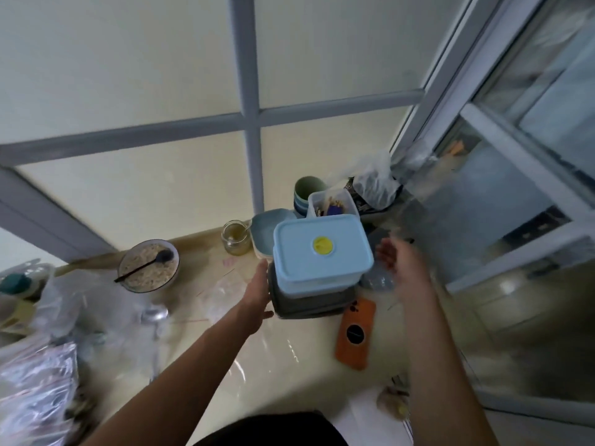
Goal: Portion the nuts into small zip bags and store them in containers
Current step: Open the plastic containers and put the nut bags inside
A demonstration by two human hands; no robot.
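A light blue container (322, 252) with a yellow valve on its lid sits stacked on a grey container (309, 305) on the glossy beige table (273, 355). My left hand (257, 297) presses flat against the left side of the stack, thumb at the grey container's lower corner. My right hand (399, 262) hovers just right of the stack, fingers spread and blurred, holding nothing. A bowl of nuts (148, 265) with a dark spoon stands at the left. Clear zip bags (35, 375) are piled at the lower left, and one flat bag (225, 292) lies near my left wrist.
An orange phone (355, 333) lies right of the stack. Behind it stand a small glass jar (236, 237), a pale blue dish (267, 231), a green cup (307, 191), a clear tub (333, 202) and a plastic bag (375, 181). A window frame borders the table on the right.
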